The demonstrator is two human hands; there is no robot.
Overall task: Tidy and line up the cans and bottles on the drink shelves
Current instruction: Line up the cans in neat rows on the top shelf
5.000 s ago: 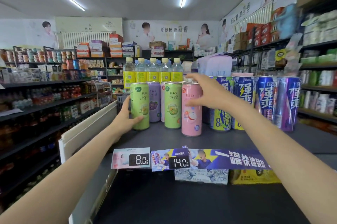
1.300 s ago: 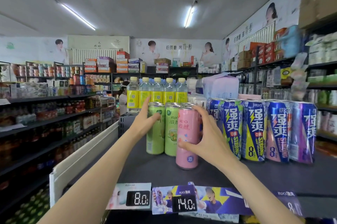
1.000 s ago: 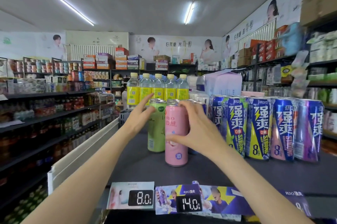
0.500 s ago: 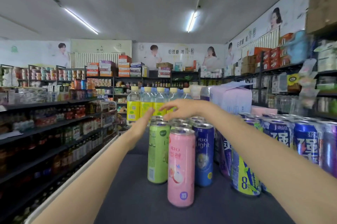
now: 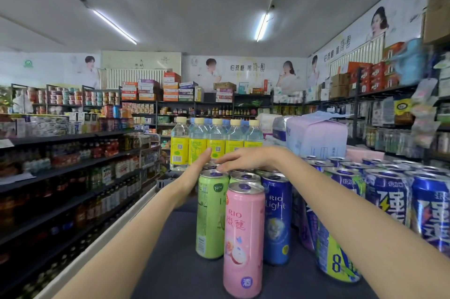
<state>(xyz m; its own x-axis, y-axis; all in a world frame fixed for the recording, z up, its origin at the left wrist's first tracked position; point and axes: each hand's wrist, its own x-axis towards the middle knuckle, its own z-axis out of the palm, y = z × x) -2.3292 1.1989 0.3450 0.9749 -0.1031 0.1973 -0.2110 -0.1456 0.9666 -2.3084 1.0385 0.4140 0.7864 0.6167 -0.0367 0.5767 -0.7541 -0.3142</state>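
Pink can (image 5: 243, 240) is standing frontmost on shelf (image 5: 175, 272); we're reaching L hand (image 5: 194, 174) & R hand (image 5: 246, 158) over back cans, fingers straight, holding nothing.

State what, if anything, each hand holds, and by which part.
Nothing is held: the left hand and the right hand reach with straight fingers over the can tops.

Both hands reach over the cans on the shelf (image 5: 175, 272): left hand (image 5: 194, 174) beside the left can (image 5: 210, 213), right hand (image 5: 246, 158) above the rear cans. Bottles (image 5: 214, 143) stand behind the hands; larger cans (image 5: 389, 199) stand right.
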